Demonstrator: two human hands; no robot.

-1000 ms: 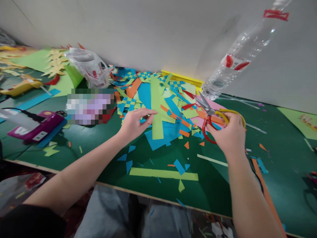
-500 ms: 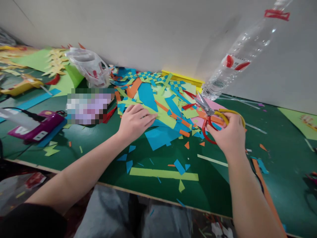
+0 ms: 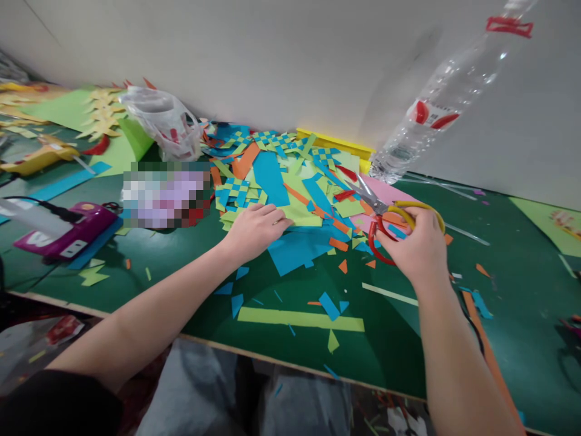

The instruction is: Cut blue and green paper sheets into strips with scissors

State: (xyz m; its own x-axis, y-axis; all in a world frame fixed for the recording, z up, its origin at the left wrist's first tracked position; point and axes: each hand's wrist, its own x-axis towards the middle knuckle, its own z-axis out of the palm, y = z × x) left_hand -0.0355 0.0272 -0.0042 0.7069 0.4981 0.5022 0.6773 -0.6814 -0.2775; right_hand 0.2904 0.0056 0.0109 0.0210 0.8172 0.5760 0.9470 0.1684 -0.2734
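Observation:
My left hand (image 3: 256, 229) lies palm down on the front left of a heap of cut paper, its fingers bent together over light green paper (image 3: 304, 215). What is under the fingers is hidden. Blue paper (image 3: 299, 248) lies just in front of them. In my right hand (image 3: 420, 242) is a pair of scissors (image 3: 380, 207) with one red and one yellow handle loop. Their blades are a little apart and point up and left, over the pink paper at the heap's right side. Woven blue-and-green checkered paper pieces (image 3: 238, 192) lie behind my left hand.
A clear plastic bottle (image 3: 436, 109) stands at the wall, right of a yellow strip (image 3: 333, 144). Leftward are a plastic bag (image 3: 163, 124), a purple power strip (image 3: 68, 233) and a yellow glue gun (image 3: 43, 157). A green paper strip (image 3: 299, 318) and scraps lie near the table's front edge.
The long green strip that stood out at my left fingertips has swung down to the left and is largely out of sight. My left hand has lowered onto the heap; the scissors have shifted slightly left.

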